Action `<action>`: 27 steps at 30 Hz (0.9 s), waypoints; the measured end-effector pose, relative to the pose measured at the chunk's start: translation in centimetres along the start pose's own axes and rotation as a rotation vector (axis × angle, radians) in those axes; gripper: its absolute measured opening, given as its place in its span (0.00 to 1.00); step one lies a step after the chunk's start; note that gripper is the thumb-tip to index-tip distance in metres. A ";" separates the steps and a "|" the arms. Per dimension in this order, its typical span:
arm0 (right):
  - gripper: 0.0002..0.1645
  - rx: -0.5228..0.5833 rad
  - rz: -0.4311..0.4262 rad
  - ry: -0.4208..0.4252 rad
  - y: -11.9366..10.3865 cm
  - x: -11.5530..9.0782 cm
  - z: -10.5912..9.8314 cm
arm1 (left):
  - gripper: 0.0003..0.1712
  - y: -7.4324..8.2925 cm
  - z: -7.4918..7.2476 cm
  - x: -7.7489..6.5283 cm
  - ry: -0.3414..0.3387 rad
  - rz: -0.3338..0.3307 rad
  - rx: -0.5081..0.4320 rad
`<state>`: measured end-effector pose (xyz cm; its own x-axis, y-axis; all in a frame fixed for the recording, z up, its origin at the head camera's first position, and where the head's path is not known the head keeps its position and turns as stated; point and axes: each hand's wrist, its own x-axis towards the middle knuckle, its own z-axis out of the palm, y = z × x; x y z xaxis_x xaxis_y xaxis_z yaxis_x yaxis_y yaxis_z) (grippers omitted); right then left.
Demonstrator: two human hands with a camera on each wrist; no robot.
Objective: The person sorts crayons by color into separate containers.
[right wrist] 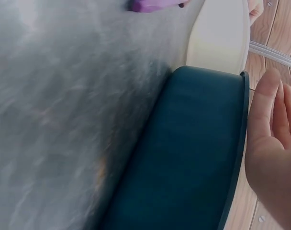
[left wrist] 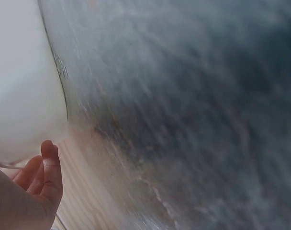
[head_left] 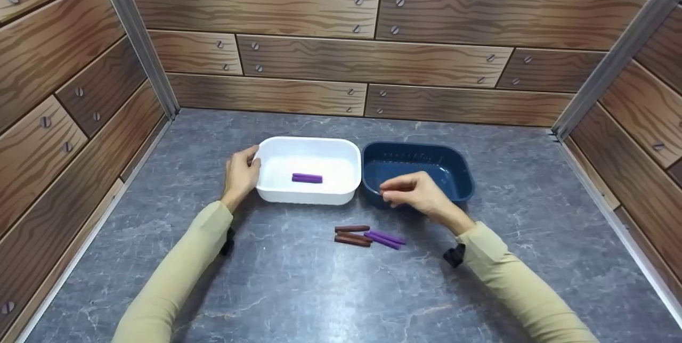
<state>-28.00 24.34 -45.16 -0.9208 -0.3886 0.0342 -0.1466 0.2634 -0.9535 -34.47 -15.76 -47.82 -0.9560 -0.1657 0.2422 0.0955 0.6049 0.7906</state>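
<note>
At the left end of a white rectangular tub [head_left: 309,197], my left hand [head_left: 242,172] touches the wall and rim. The left wrist view shows the fingers [left wrist: 50,170] extended beside the pale tub wall [left wrist: 26,76]. Purple crayon-like sticks [head_left: 307,178] lie together inside that tub. My right hand [head_left: 415,191] hovers over the near left side of a dark blue tub [head_left: 463,172], thumb and fingertips close together. No object shows between them. On the tabletop in front lie several brown sticks [head_left: 352,238] and purple sticks [head_left: 384,239], side by side.
The two tubs stand next to each other on a grey marbled tabletop [head_left: 266,290]. Wood-patterned panels [head_left: 367,55] enclose the back and both sides, with metal posts [head_left: 141,34] in the corners.
</note>
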 end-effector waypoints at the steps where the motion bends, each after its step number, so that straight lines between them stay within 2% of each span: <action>1: 0.24 0.011 0.001 -0.007 0.1 -0.2 -0.1 | 0.24 0.0 0.0 0.1 -0.001 0.001 0.000; 6: 0.24 0.034 0.005 -0.031 0.6 -1.0 -0.4 | 0.24 0.0 -0.1 0.1 -0.005 0.007 -0.004; 11: 0.25 0.008 0.017 -0.083 1.0 -1.8 -0.6 | 0.24 -0.1 -0.1 0.0 -0.017 -0.006 -0.022; 16: 0.25 -0.052 0.050 -0.113 1.3 -2.6 -0.5 | 0.24 -0.1 -0.2 -0.1 -0.018 -0.013 -0.032; 27: 0.18 -0.217 0.063 -0.192 3.0 -3.4 -0.8 | 0.24 0.0 -0.1 0.0 -0.016 -0.020 -0.003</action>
<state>-25.58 27.17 -47.88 -0.8481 -0.5203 -0.1002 -0.1843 0.4669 -0.8649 -34.45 -15.86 -47.78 -0.9620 -0.1655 0.2172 0.0767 0.5995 0.7967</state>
